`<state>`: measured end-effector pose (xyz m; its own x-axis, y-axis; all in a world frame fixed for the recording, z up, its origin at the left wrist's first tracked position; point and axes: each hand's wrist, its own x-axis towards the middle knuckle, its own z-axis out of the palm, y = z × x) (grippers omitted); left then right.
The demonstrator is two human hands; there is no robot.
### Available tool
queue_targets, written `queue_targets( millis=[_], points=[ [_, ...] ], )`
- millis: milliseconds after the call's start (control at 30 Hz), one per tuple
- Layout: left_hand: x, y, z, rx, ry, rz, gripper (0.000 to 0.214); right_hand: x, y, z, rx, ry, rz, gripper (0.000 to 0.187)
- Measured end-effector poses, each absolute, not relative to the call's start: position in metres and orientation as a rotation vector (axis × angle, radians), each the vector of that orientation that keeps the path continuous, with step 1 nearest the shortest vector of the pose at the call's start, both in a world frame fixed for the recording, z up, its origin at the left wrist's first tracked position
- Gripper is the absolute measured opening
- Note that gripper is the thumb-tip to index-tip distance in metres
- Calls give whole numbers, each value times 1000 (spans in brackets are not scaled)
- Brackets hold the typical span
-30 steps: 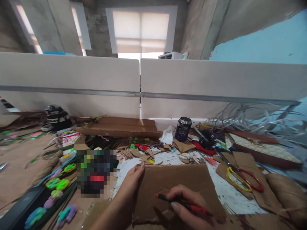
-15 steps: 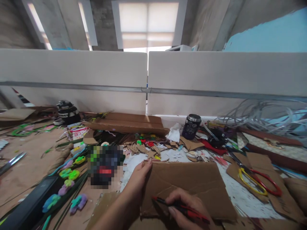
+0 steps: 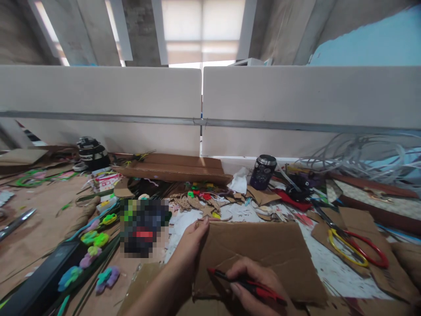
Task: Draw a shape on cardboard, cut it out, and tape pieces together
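A brown piece of cardboard (image 3: 263, 245) lies before me, creased across its face. At its upper left corner my left hand (image 3: 194, 237) grips the edge, thumb on top; the other fingers are mostly hidden. My right hand (image 3: 251, 281) is closed around a red and black pen (image 3: 251, 286). The pen's red tip points left, at or just above the cardboard's left part; I cannot tell whether it touches. No drawn line shows clearly there. More cardboard (image 3: 204, 307) lies beneath the near edge.
Scissors (image 3: 348, 248) with red and yellow handles rest on cardboard scraps at right. A dark jar (image 3: 263, 171) stands behind the work. Fuzzy flower shapes (image 3: 107, 278) and a long black box (image 3: 42, 281) lie at left. A white partition (image 3: 98, 92) closes the back.
Hardly anything differs. The pen and right hand have shifted very slightly, and the whole view has tilted a little. Both hands keep their hold.
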<state>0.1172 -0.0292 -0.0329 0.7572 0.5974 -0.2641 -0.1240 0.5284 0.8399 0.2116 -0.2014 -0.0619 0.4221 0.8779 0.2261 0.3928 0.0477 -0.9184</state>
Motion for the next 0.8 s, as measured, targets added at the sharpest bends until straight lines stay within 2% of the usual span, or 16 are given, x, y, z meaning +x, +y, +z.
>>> queue_targets(
  millis=[267,400,567,800],
  points=[
    [117,-21,-25,946,730,423,59,250,-238,-25,-1573,-1058,459,20],
    [117,-17,-24,959,749,420,42,301,-273,-6,-1592,-763,304,14],
    [118,-15,-26,991,769,416,37,350,-291,-20,-1538,-655,239,19],
    [120,-15,-26,1019,838,436,38,344,-282,-42,-1533,-603,252,28]
  ],
)
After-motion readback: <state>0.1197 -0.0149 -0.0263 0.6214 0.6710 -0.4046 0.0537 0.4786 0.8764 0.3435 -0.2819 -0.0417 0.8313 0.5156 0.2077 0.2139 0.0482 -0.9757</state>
